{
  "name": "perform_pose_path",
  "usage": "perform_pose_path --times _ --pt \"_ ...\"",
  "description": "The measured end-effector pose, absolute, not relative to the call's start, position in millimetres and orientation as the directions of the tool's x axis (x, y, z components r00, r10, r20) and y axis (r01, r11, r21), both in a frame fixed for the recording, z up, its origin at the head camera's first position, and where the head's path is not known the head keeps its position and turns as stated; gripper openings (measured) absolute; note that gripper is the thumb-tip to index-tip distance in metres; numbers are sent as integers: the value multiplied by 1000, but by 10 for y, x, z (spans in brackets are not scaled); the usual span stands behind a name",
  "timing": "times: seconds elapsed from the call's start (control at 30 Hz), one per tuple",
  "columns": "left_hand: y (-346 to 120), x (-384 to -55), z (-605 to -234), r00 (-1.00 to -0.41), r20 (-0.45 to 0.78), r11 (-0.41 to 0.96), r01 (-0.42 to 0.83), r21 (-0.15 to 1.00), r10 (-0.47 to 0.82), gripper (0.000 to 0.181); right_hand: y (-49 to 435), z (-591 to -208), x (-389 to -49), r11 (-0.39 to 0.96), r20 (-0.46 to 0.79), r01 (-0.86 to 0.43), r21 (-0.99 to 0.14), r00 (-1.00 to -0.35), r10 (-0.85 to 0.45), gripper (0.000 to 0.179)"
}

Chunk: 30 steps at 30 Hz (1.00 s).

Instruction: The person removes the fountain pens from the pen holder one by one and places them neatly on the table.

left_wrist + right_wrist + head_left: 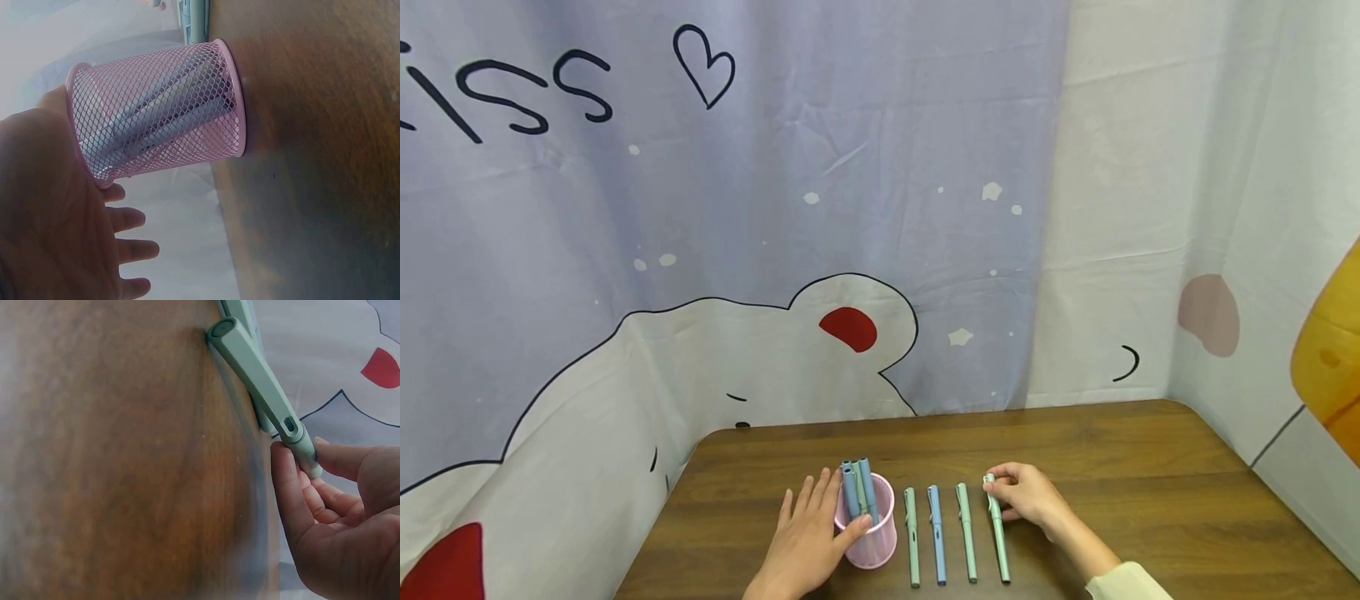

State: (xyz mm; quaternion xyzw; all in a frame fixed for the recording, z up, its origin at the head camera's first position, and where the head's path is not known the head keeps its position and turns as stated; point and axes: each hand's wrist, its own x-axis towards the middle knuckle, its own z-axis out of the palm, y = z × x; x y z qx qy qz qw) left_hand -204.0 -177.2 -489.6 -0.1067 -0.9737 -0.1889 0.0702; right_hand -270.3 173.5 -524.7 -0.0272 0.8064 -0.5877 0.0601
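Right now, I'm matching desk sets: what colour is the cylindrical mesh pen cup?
The cylindrical mesh pen cup is pink, clearest in the left wrist view.

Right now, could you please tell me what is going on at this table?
At a brown wood-grained table, a person's right hand pinches a slim pale green pen by its far end. The left hand touches a pink mesh cylindrical cup, which stands upright holding blue and green pens. Between the cup and the pinched pen, a green pen, a blue pen and another green pen lie side by side.
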Motion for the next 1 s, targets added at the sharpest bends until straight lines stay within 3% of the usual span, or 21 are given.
perform_pose_path --times 0.6,1.0 --pt "-1778 -2044 -4885 -969 165 906 234 354 186 89 1619 -5246 -2797 436 -129 98 -895 -991 -40 22" --pt "-1780 -2055 -4901 -969 165 909 234 345 187 89 1575 -5226 -2807 498 -100 79 -864 -995 -15 14"
